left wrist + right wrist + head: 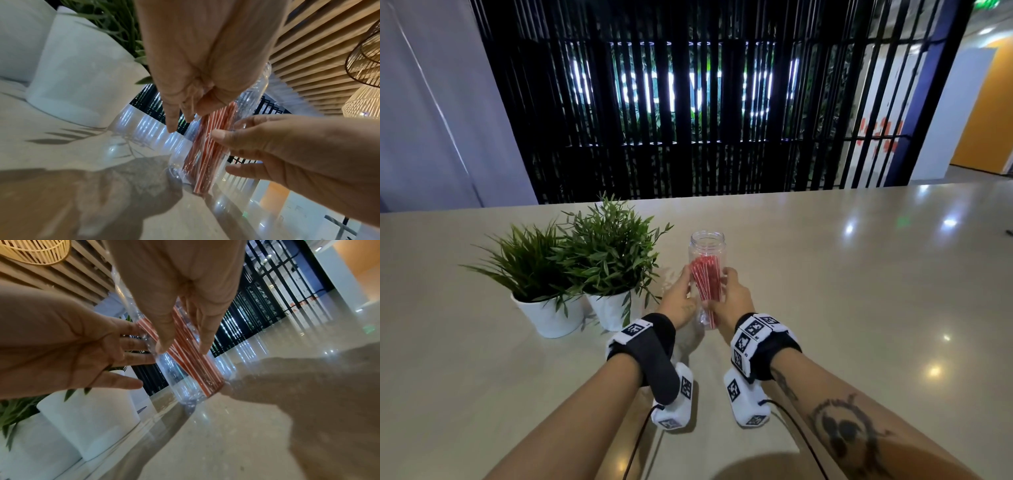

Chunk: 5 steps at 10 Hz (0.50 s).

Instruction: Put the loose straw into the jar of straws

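A clear plastic jar (707, 245) stands upright on the beige table (859, 291), a bundle of red-and-white striped straws (707, 284) inside it, below the open mouth. I see no straw outside the jar. My left hand (677, 291) touches the jar's left side with spread, straight fingers (133, 344), palm a little away from it. My right hand (731, 294) holds the jar's right side, with the thumb (218, 134) on the near wall and the fingers reaching round. In the wrist views the jar (180, 386) and straws (205, 154) sit between both hands.
Two green plants in white pots (551, 318) (613, 313) stand just left of the jar, close to my left hand. A black slatted screen (688, 120) rises behind the table's far edge. Bare tabletop stretches to the right and towards me.
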### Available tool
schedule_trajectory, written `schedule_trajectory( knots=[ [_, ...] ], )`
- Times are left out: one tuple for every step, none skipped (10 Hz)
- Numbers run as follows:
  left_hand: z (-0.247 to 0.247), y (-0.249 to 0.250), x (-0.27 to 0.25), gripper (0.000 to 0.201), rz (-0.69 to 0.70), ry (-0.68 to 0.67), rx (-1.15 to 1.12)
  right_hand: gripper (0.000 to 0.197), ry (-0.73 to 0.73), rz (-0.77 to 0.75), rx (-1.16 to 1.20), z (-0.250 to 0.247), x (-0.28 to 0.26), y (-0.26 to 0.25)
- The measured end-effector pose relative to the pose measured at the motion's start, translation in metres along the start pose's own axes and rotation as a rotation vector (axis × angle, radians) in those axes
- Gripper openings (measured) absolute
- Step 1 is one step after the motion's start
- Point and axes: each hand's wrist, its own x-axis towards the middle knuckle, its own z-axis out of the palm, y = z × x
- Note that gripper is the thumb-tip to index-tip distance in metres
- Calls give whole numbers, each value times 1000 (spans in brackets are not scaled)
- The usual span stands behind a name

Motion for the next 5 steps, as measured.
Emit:
schedule_trajectory(
  knots=[
    [0, -3, 3, 80, -11, -10, 12, 65, -22, 10, -6, -1, 2, 1],
    [-2, -8, 8, 82, -29, -28, 20, 66, -39, 18, -22, -1, 2, 2],
    [-2, -6, 6, 83, -51, -35, 33, 65, -45, 53, -29, -3, 1, -1],
    [0, -7, 6, 80, -81, -23, 6, 79, -69, 74, -62, -6, 1, -2],
    [-2, -7, 1, 77, -105, 77, -100, 94, -95, 99, -45, -12, -4, -3]
  ],
)
